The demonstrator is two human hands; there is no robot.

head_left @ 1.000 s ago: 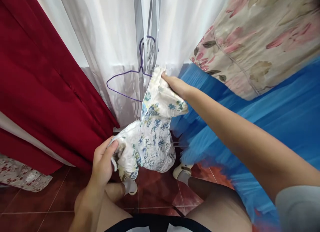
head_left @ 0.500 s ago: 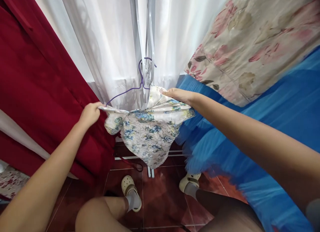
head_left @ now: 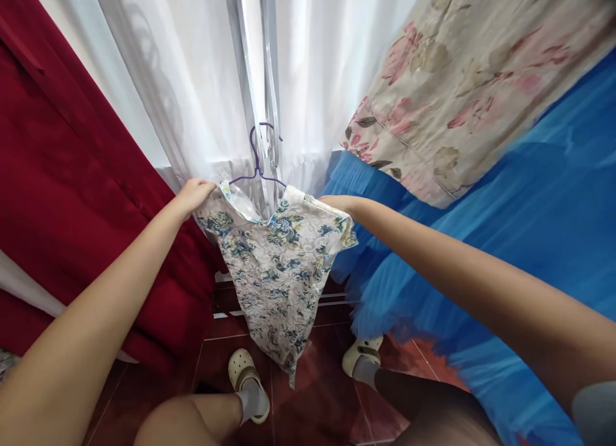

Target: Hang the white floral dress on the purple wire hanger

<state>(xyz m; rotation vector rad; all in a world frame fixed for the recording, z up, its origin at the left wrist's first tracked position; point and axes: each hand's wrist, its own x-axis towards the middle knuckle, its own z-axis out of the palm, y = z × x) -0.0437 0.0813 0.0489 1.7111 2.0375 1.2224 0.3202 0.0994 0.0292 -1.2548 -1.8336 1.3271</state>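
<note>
A white blouse (head_left: 276, 276) with a blue floral print hangs in front of me on a purple hanger (head_left: 258, 167). The hanger's hook stands above the neckline, and its arms run down inside the shoulders. My left hand (head_left: 195, 194) is closed on the blouse's left shoulder. At the opposite shoulder, my right hand (head_left: 337, 203) grips the fabric, its fingertips partly hidden behind the cloth. The lower hem narrows to a point over the floor.
Red cloth (head_left: 96, 176) hangs on the left, white curtains (head_left: 308, 67) behind. To the right are a beige floral garment (head_left: 433, 106) and blue tulle (head_left: 529, 228). Metal poles (head_left: 248, 67) rise behind the hanger. My feet in cream clogs (head_left: 240, 366) rest on red tiles (head_left: 308, 414).
The blouse's neckline now lies over both hanger arms, and the front hangs straighter and longer. My left hand has moved inward and slightly up; my right hand is a little lower.
</note>
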